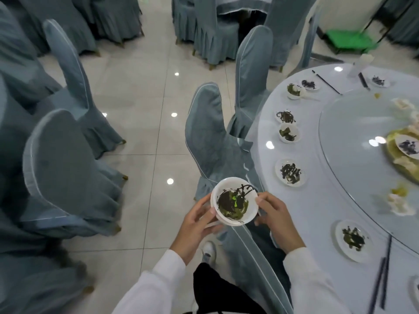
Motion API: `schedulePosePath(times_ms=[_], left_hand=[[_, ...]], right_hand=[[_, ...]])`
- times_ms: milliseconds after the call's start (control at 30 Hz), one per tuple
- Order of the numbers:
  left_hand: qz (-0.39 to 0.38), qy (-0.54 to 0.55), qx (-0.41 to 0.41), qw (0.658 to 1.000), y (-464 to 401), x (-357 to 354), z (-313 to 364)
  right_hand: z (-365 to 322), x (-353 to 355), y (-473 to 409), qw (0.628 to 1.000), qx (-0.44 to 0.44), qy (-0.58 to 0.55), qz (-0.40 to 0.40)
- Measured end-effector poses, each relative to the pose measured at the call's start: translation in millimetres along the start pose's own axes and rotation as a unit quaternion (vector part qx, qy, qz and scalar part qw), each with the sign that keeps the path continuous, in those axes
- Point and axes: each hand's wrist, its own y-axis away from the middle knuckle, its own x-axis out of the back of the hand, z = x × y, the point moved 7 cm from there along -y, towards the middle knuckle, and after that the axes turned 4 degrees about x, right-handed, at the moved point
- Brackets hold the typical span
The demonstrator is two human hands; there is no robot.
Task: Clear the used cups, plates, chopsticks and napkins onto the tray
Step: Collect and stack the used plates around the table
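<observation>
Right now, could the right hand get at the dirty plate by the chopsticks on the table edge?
Probably not yet: the right hand and left hand both hold the white bowl. The plate lies just to the right with nothing between, so once the right hand lets go the way looks free.

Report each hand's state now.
Left hand: holding the dirty white bowl.
Right hand: holding the same bowl's other side.

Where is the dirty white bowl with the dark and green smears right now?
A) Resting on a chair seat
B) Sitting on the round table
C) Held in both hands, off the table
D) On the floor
C: the left hand and the right hand grip the bowl from either side, over a chair beside the round table.
</observation>
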Motion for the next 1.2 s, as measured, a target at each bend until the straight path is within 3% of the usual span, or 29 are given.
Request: schedulePosePath(times_ms=[467,633,900,1200], left_hand=[[-0.011,-0.048,0.066,0.997,-125,-27,64],[-0.022,-0.081,0.086,0.993,-160,-38,69],[-0.128,-0.115,0.120,0.978,-222,-38,87],[-0.237,-0.121,0.158,0.951,-304,-20,153]], right_hand=[[-22,15,-98,0.979,-0.015,-0.178,0.101],[-15,25,-108,0.979,-0.020,-0.151,0.134],[-14,21,-136,0.951,-0.058,-0.160,0.260],[-42,-23,-196,0.907,-0.075,-0.176,0.376]])
